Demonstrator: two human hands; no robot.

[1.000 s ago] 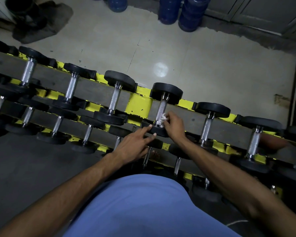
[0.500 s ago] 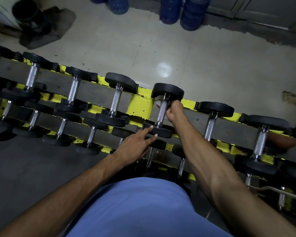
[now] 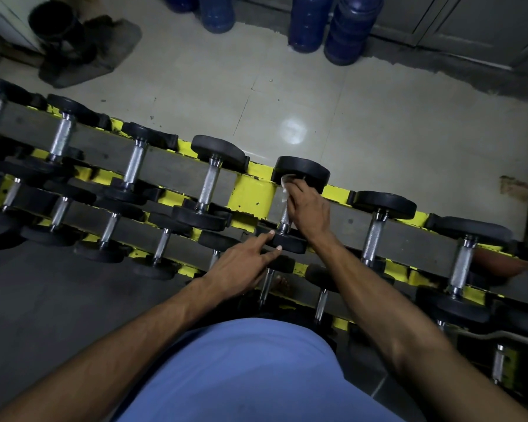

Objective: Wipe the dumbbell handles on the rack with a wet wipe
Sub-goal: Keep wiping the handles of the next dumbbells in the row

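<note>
The dumbbell handle (image 3: pixel 285 217) on the rack (image 3: pixel 253 197) points away from the person; the grip of the right hand (image 3: pixel 309 208) wraps the wet wipe (image 3: pixel 286 184) round its far end, bare steel lying nearer.

We see a long two-tier rack (image 3: pixel 252 196), yellow frame with grey rails, running diagonally from upper left to lower right. On the top tier, dumbbells (image 3: pixel 209 185) lie crosswise in a row, with black round heads on either side of the rail and knurled metal handles across it. The lower tier, nearer us, holds smaller dumbbells (image 3: pixel 162 245) the same way. The rack stands on the floor, with pale tiles (image 3: pixel 378 126) on the far side and a dark grey surface (image 3: pixel 43 300) on the near side. On the tiles we see blue water jugs (image 3: pixel 305 25) by the far wall and a dark mat (image 3: pixel 104 50) at top left. A black container (image 3: pixel 51 22) sits at its edge; we can't tell if it is on the mat or beside it.
</note>
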